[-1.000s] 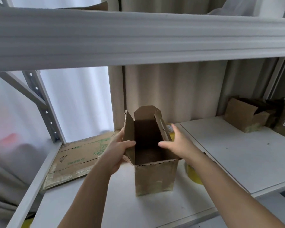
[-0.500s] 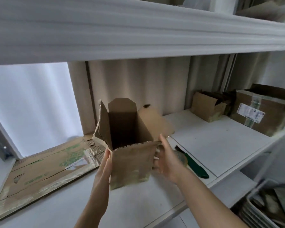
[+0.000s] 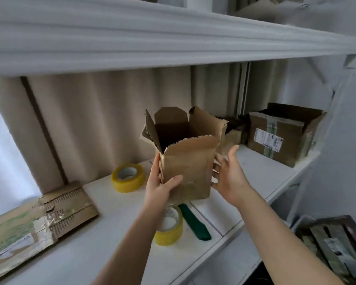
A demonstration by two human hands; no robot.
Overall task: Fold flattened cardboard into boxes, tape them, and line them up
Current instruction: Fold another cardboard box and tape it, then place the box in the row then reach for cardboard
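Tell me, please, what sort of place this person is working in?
Probably a storeroom or small packing area. White metal shelving holds a labelled, taped brown cardboard box, rolls of yellow packing tape and flattened cardboard, while the left hand grips an open-topped brown cardboard box.

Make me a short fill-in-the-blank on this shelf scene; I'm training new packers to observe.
1. The small brown cardboard box has its top flaps ____.
2. The number of yellow tape rolls on the white shelf is ____.
3. The left hand grips the box; the right hand has its fingers ____.

Missing words: open; two; straight
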